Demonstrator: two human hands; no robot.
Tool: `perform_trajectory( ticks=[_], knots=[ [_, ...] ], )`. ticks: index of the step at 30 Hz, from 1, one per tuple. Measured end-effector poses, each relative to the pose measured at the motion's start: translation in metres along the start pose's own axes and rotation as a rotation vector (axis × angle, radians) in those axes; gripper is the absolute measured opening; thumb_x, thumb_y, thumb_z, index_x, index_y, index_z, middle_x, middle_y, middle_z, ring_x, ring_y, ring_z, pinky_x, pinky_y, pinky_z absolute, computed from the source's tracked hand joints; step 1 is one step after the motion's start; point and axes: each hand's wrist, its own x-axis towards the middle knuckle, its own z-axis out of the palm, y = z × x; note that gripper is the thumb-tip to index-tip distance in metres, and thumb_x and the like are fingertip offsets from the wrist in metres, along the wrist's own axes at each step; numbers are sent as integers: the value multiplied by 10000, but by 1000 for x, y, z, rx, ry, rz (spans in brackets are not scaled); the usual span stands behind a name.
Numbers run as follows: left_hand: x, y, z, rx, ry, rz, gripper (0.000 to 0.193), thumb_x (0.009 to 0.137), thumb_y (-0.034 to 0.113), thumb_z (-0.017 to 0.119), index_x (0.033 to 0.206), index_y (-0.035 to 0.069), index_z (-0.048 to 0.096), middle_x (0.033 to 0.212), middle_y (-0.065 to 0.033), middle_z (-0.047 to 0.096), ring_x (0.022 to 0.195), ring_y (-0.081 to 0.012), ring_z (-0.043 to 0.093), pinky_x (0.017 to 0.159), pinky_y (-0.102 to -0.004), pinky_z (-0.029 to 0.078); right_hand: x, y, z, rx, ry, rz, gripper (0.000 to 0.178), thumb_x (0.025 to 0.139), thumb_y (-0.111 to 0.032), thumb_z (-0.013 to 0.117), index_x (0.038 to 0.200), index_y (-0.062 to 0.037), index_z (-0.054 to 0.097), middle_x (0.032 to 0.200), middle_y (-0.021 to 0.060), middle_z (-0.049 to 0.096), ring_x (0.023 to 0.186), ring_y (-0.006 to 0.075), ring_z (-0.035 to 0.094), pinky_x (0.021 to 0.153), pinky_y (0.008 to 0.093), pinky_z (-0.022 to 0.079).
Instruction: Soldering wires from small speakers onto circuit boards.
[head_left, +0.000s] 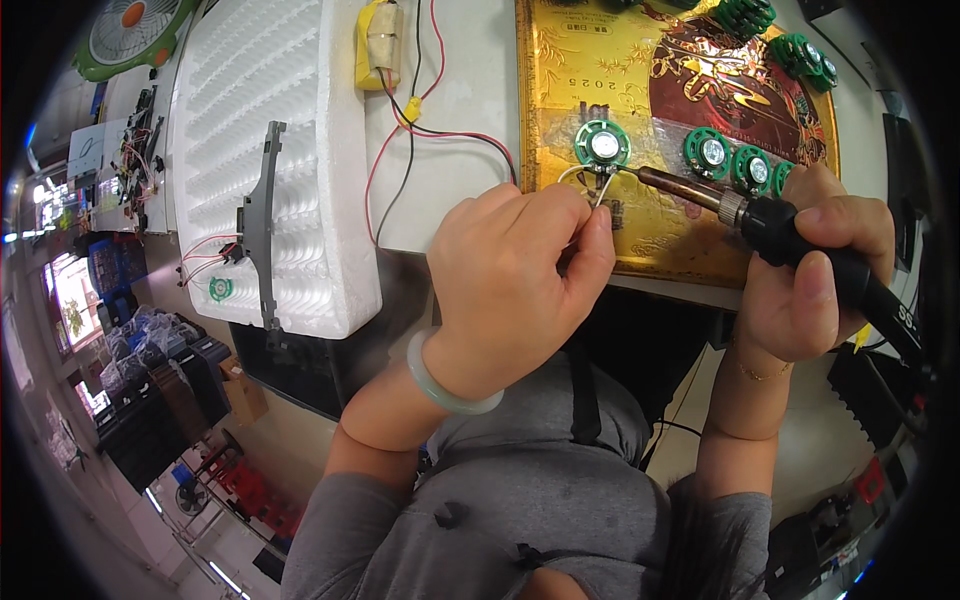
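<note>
My left hand [505, 290] is closed in a pinch on thin white wires [602, 190], whose ends reach the lower edge of a small round green speaker [603, 146]. Its fingertips sit just below that speaker. In my right hand [790, 315] is a soldering iron [778, 225], gripped by its black handle. The iron's tip points left and meets, or nearly meets, the speaker's lower edge by the wire ends; exact contact is too small to tell. Under the speaker lies a shiny gold, decorated box or lid [650, 245].
More green speakers [709, 152] stand in a row to the right, with stacked ones [800, 58] farther back. A white foam tray [345, 200] at left carries a dark grey plastic strip [262, 220]. Red and black wires run from a yellow-wrapped pack [384, 50]. A green fan [130, 30] stands far left.
</note>
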Motion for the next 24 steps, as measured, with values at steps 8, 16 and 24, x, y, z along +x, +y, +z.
perform_trajectory(
  ticks=[8, 16, 24],
  knots=[
    [1, 1, 1, -15, -2, 9, 117, 681, 18, 591, 604, 28, 503, 504, -67, 450, 444, -186, 406, 427, -276, 314, 1, -1, -3, -2, 6, -17, 219, 655, -209, 507, 755, -29, 431, 554, 28, 340, 523, 109, 292, 478, 242, 233],
    [0, 0, 2, -23, 12, -1, 128, 680, 12, 592, 595, 24, 497, 501, -70, 444, 442, -186, 401, 426, -274, 312, 0, -3, -2, 13, -19, 23, 234, 663, -220, 515, 766, -26, 435, 572, 23, 341, 540, 106, 296, 492, 240, 235],
    [-1, -2, 1, -8, 21, -7, 119, 678, 9, 587, 598, 22, 500, 508, -74, 451, 447, -190, 407, 431, -274, 319, 0, 0, 0, 40, -33, 35, 223, 684, -215, 511, 774, -24, 440, 574, 21, 344, 539, 100, 298, 492, 236, 235]
  ],
)
